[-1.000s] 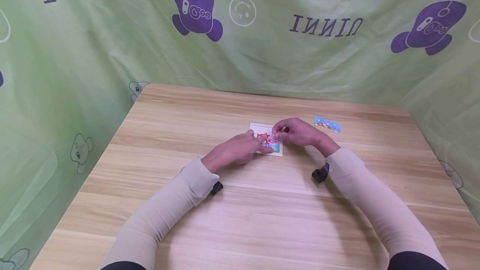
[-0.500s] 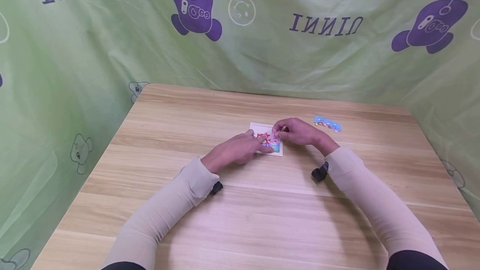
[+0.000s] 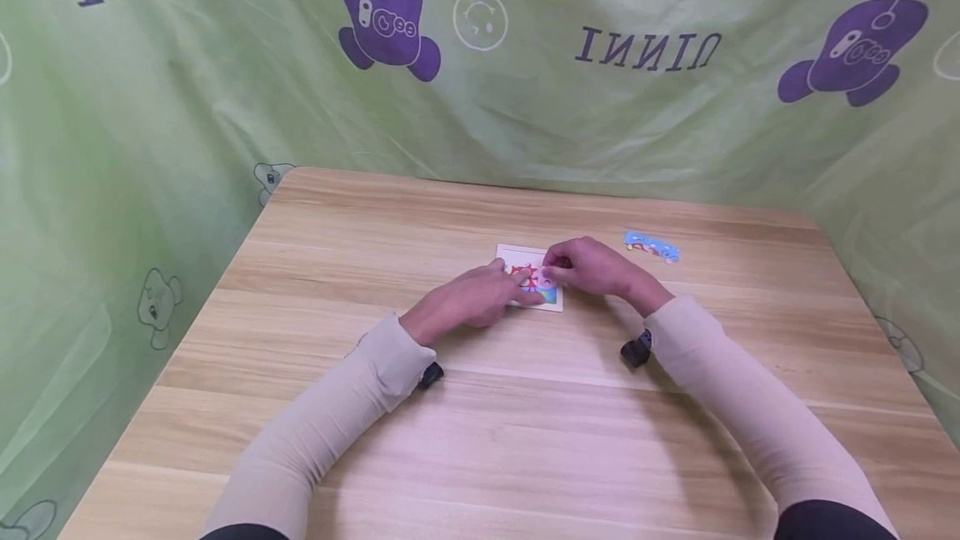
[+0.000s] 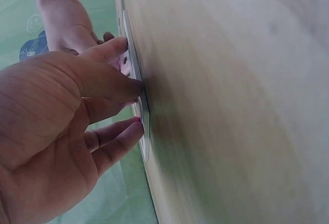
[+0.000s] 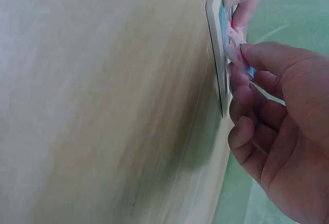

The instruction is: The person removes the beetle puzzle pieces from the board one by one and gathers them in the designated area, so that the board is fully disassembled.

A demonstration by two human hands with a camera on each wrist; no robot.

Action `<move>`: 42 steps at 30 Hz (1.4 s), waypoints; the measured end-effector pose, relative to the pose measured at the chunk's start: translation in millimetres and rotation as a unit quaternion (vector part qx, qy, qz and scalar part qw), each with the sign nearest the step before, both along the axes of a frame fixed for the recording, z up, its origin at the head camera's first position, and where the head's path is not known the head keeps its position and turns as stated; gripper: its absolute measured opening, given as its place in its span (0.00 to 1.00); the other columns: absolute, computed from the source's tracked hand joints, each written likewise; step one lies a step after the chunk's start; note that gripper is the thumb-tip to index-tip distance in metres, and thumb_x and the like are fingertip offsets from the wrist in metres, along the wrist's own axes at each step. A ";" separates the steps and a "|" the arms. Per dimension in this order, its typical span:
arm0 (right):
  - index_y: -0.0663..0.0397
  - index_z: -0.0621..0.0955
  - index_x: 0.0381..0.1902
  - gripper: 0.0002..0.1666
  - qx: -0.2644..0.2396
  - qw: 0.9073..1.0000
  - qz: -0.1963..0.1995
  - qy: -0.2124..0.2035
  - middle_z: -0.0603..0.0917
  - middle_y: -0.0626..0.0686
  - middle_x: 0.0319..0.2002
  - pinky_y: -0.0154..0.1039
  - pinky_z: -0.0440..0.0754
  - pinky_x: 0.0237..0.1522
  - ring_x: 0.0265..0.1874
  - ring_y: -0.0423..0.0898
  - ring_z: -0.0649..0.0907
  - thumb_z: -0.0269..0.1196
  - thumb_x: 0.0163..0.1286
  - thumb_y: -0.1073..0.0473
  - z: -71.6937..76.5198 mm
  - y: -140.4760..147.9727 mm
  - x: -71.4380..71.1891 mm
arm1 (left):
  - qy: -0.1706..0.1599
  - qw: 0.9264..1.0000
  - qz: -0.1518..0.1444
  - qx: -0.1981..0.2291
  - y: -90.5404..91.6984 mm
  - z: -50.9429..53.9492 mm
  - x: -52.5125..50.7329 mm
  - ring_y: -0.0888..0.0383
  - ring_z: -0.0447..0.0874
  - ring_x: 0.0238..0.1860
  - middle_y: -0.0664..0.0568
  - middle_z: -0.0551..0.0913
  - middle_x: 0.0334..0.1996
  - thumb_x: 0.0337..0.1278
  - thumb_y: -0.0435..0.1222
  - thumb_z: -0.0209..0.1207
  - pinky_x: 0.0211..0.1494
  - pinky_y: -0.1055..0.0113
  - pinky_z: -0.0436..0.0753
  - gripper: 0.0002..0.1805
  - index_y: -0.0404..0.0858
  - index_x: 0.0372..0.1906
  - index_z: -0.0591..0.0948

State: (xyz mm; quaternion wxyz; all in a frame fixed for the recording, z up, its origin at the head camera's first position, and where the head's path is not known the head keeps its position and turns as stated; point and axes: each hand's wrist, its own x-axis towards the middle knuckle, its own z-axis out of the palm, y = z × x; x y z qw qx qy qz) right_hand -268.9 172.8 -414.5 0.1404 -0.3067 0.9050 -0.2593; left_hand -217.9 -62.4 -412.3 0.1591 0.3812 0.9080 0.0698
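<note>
A small white-bordered puzzle board (image 3: 519, 254) with a colourful cartoon picture lies on the table in the head view. My left hand (image 3: 474, 293) rests over its left side, fingers spread and touching the board and the pieces in it. In the left wrist view, the fingertips meet the board's edge (image 4: 134, 62). At the board's right side, my right hand (image 3: 594, 267) pinches a pink and blue puzzle piece (image 5: 236, 54) between thumb and fingers. That piece is tilted against the board in the right wrist view. Part of the picture is hidden under the left fingers.
Beyond the right hand lies a joined strip of blue puzzle pieces (image 3: 652, 246) with red and yellow shapes. The wooden table (image 3: 510, 440) reaches back to a green printed curtain (image 3: 525, 123). A black wrist device (image 3: 637, 351) hangs under the right forearm.
The right fingers have shifted slightly at the pinched puzzle piece. The left hand, the board and the blue strip stay where they were; the head view has moved a little.
</note>
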 end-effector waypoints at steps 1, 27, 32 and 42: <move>0.55 0.87 0.39 0.07 0.001 1.000 0.002 0.003 0.83 0.45 0.28 0.43 0.75 0.36 0.28 0.44 0.77 0.65 0.75 0.59 0.6 -1.3 0.2 | 0.001 1.000 -0.001 0.001 -0.1 0.0 0.0 0.43 0.69 0.60 0.52 0.56 0.81 0.71 0.22 0.47 0.52 0.62 0.76 0.39 0.64 0.74 0.73; 0.54 0.88 0.48 0.09 0.003 0.999 -0.033 -0.019 0.85 0.49 0.37 0.44 0.77 0.36 0.31 0.47 0.77 0.63 0.76 0.61 11.7 35.0 0.6 | 0.000 1.000 0.000 0.012 -0.6 -0.7 0.5 0.50 0.69 0.52 0.51 0.58 0.80 0.72 0.23 0.47 0.45 0.63 0.75 0.37 0.63 0.73 0.74; 0.57 0.87 0.50 0.11 0.011 0.999 -0.043 -0.016 0.86 0.50 0.39 0.44 0.77 0.36 0.32 0.47 0.78 0.62 0.75 0.63 14.4 47.2 1.9 | 0.000 1.000 0.000 0.012 -0.8 0.0 1.4 0.50 0.69 0.52 0.51 0.58 0.80 0.71 0.22 0.47 0.46 0.64 0.74 0.37 0.63 0.73 0.74; 0.59 0.88 0.52 0.13 0.025 0.998 -0.061 0.006 0.88 0.56 0.49 0.51 0.78 0.48 0.44 0.50 0.82 0.62 0.75 0.64 23.5 77.5 3.9 | 0.005 1.000 -0.003 0.017 -1.2 -1.6 1.3 0.49 0.69 0.53 0.51 0.59 0.80 0.70 0.21 0.46 0.44 0.65 0.75 0.38 0.62 0.73 0.74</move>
